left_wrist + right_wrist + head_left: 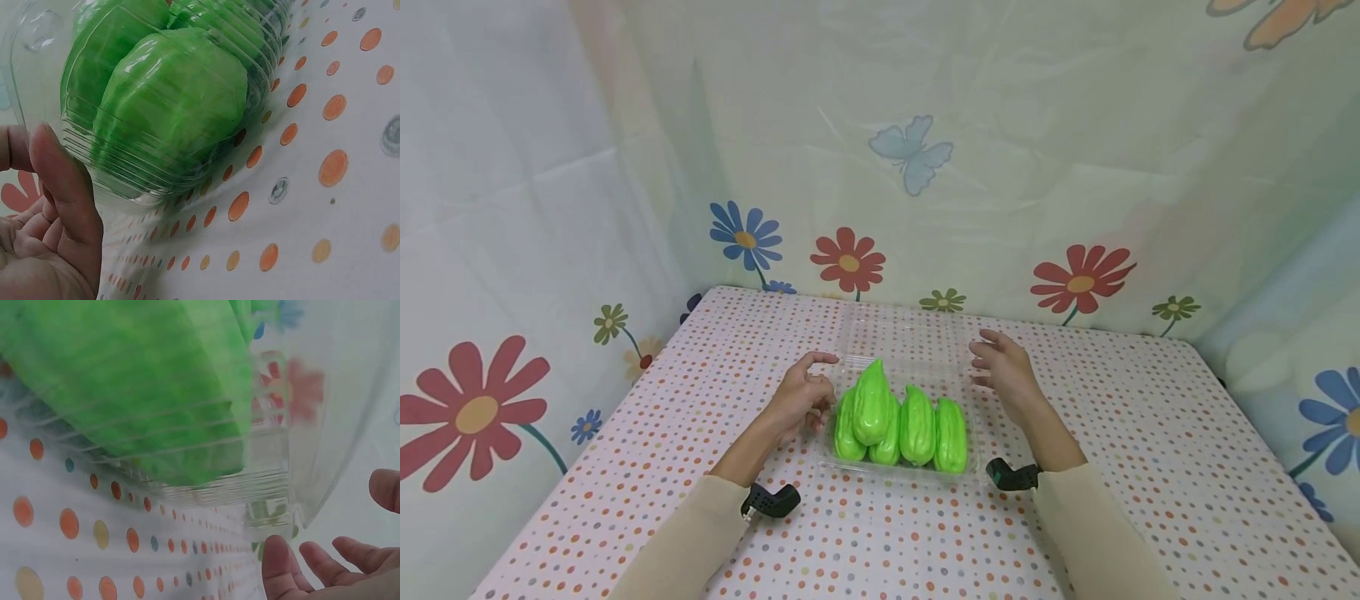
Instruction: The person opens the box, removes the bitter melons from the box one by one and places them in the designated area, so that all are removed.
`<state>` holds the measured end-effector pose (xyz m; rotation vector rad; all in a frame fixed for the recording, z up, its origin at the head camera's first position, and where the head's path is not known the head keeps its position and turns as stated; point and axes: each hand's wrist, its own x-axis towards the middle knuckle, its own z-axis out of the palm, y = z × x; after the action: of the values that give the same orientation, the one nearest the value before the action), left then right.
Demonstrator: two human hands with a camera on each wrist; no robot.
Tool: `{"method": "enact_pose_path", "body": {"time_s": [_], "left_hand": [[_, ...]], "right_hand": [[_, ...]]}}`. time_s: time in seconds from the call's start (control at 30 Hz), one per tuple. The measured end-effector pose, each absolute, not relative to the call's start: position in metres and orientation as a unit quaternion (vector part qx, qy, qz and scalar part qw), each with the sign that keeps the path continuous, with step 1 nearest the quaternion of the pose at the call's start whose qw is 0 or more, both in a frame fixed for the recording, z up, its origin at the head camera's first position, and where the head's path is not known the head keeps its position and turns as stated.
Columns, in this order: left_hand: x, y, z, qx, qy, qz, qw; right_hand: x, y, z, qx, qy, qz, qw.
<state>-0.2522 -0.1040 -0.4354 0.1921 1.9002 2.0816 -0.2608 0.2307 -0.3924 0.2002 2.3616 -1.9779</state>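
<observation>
A clear plastic clamshell box point(895, 473) stands on the table with its lid point(901, 333) folded back toward the wall. Inside lie several bright green, glossy, ridged gourd-like vegetables point(917, 425), one of them resting on top of the others. On the box's left side is my left hand point(797, 398), index finger stretched toward the hinge and the other fingers loosely bent; in the left wrist view its thumb point(59, 169) overlaps the box's corner. My right hand point(1009, 375) hovers at the right of the box, fingers spread and relaxed, holding nothing. Its fingertips point(278, 553) are close below the lid's edge.
A dotted cloth covers the table point(1120, 467). Behind and at both sides hangs a pale curtain point(985, 208) printed with flowers and butterflies. Each wrist carries a small black camera, the left one point(772, 502) and the right one point(1013, 477) both near the box's front.
</observation>
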Motion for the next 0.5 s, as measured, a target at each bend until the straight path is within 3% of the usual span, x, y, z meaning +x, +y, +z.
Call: {"method": "enact_pose_path", "body": {"time_s": [0.5], "left_hand": [[-0.25,-0.102,-0.434,0.055,0.674,0.724,0.134]], "right_hand": [[-0.225,0.227,-0.369,0.026,0.771,-0.636,0.013]]}}
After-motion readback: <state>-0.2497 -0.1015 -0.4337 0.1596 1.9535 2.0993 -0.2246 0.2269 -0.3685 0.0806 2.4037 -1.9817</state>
